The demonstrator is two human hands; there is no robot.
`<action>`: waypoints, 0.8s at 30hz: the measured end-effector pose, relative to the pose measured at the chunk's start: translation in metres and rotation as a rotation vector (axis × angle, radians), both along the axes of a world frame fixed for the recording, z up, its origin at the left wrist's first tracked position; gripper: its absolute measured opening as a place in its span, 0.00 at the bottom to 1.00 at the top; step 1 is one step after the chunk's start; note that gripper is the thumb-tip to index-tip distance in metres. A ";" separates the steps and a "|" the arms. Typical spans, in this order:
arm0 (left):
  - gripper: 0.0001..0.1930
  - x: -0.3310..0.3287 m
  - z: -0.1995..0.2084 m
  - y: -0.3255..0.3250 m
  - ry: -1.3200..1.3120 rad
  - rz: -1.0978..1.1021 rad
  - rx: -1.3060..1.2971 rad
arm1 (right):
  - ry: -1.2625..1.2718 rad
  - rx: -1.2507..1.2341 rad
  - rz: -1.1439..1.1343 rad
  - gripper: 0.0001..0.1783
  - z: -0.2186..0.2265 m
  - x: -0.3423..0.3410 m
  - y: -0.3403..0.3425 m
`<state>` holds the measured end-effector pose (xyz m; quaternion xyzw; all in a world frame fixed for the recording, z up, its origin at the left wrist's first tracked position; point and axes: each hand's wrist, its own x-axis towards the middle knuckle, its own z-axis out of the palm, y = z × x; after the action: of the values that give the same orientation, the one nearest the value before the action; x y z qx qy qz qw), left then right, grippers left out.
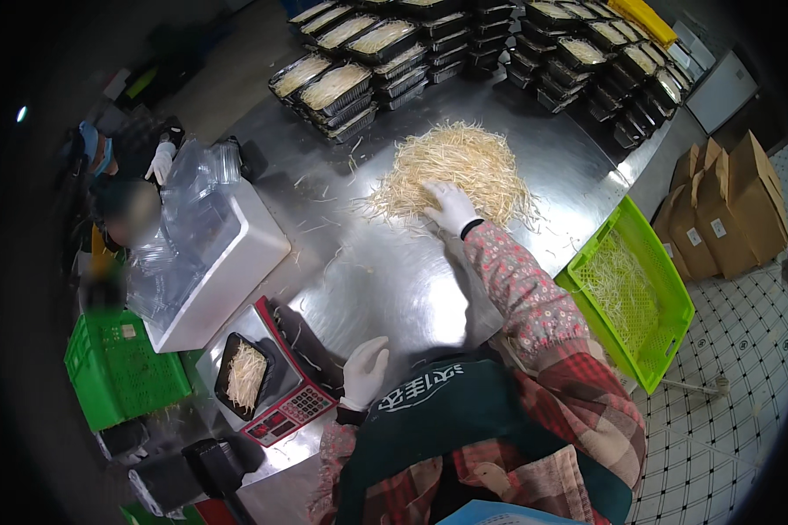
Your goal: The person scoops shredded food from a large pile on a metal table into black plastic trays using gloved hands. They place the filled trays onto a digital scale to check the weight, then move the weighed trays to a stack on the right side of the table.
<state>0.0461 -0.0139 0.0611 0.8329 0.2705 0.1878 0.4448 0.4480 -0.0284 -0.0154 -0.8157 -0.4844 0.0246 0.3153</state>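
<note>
My right hand (453,208), in a white glove, rests on the near edge of a large heap of pale, thin bean sprouts (464,166) on the metal table. Its fingers are stretched out over the strands, with nothing visibly gripped. Close to my dark green apron (446,411), my left hand (365,373), also gloved in white, hovers with loosely curved, parted fingers and holds nothing. It is just right of a red and silver weighing scale (291,413). On the scale's plate sits a black tray (233,359) filled with sprouts.
Stacks of filled black trays (394,83) line the table's far side. A white foam box (228,271) with clear plastic lids (184,219) stands left, beside another person's gloved hand (161,163). A lime-green crate (670,315) with sprouts and brown cartons (718,214) are at right.
</note>
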 end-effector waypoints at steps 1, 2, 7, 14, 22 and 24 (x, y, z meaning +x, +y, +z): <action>0.11 -0.002 -0.001 0.000 -0.007 0.025 -0.005 | -0.086 -0.087 -0.068 0.29 0.000 -0.009 0.014; 0.11 -0.008 -0.003 0.000 0.007 0.054 -0.030 | -0.169 -0.173 -0.135 0.29 0.002 -0.020 0.024; 0.11 -0.026 -0.022 0.000 0.028 0.166 -0.142 | -0.229 -0.358 0.396 0.33 -0.013 -0.113 -0.009; 0.15 -0.012 -0.049 0.010 0.037 0.191 -0.121 | -0.114 -0.348 0.625 0.33 -0.013 -0.105 -0.036; 0.36 0.080 -0.088 0.059 0.272 -0.015 0.487 | 0.017 -0.239 0.340 0.29 -0.006 -0.146 -0.012; 0.35 0.077 -0.099 0.064 0.421 -0.064 0.542 | 0.143 -0.194 0.336 0.25 -0.041 -0.125 -0.016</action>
<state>0.1234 0.0503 -0.0376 0.9493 0.2704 0.0629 0.1473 0.3233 -0.0442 -0.0560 -0.7462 -0.5855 0.1812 0.2601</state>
